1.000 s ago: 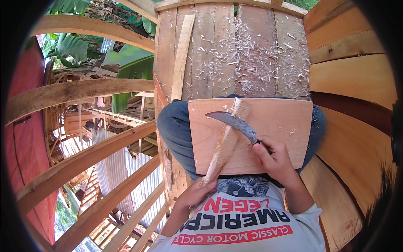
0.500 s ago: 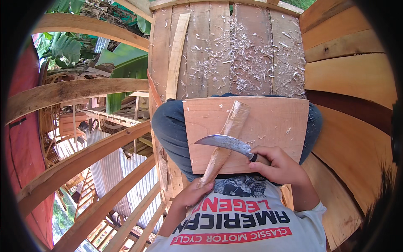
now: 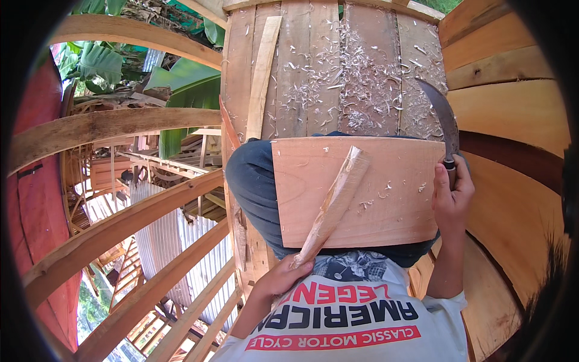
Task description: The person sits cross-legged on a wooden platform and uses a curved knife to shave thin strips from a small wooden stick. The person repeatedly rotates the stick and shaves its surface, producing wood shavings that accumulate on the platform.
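A square wooden board (image 3: 398,205) lies across my lap, dotted with a few shavings. On it a peeled wooden stick (image 3: 335,202) rests at a slant, its far end near the board's far edge. My left hand (image 3: 286,274) is closed around the near end of this stick, close to my shirt. At the board's right edge my right hand (image 3: 452,193) grips the dark handle of a curved knife (image 3: 442,111). The blade points away from me, up and to the left, apart from the stick.
Curly shavings (image 3: 374,78) are scattered over the plank floor (image 3: 295,48) ahead. A long wood strip (image 3: 263,78) lies there on the left. Wooden rails (image 3: 120,217) run along my left side, with corrugated metal sheets (image 3: 157,241) below. A plank wall (image 3: 512,114) rises on my right.
My right hand has swung the knife off the stick, out to the right, and turned the blade to point away. A few more shavings lie on the board. My left hand keeps its hold.
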Demonstrator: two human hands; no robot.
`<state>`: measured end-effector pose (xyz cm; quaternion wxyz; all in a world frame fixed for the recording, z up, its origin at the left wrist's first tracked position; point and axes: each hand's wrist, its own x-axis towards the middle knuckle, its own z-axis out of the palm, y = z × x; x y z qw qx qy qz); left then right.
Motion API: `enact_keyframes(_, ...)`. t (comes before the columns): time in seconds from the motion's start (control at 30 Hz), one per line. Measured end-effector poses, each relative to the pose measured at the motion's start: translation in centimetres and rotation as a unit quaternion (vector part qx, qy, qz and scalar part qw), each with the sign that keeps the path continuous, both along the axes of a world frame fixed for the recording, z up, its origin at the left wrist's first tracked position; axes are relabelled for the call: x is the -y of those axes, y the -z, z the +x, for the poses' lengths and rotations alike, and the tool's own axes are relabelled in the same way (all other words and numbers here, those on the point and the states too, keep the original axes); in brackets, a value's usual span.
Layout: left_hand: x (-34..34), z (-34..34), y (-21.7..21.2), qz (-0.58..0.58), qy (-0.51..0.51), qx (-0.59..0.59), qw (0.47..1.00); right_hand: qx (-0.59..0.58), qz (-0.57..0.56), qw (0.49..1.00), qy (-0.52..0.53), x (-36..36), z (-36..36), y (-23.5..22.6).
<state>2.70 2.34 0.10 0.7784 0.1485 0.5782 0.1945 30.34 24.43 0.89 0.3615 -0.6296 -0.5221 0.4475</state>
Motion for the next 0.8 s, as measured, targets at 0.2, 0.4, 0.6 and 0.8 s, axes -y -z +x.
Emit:
enact_keyframes(0.2, -0.3, -0.1, 0.3, 0.011, -0.007, 0.014, 1.0, -0.127, -0.149, 0.884, -0.425, 3.4, -1.9, -0.7)
enact_keyframes(0.4, -0.3, -0.3, 1.0, 0.02, -0.023, 0.031, 0.999, 0.024, -0.032, 0.975, -0.219, 4.4, -4.6, -0.1)
enact_keyframes(0.6, 0.4, -0.5, 1.0, 0.017, -0.016, 0.033, 0.999, -0.008, 0.026, 0.998, 0.062, 0.4, -0.2, 0.6)
enact_keyframes(0.8, 0.0, -0.4, 1.0, -0.029, -0.026, 0.027, 0.999, -0.104, -0.246, 0.919, -0.291, 1.3, -1.0, -3.0)
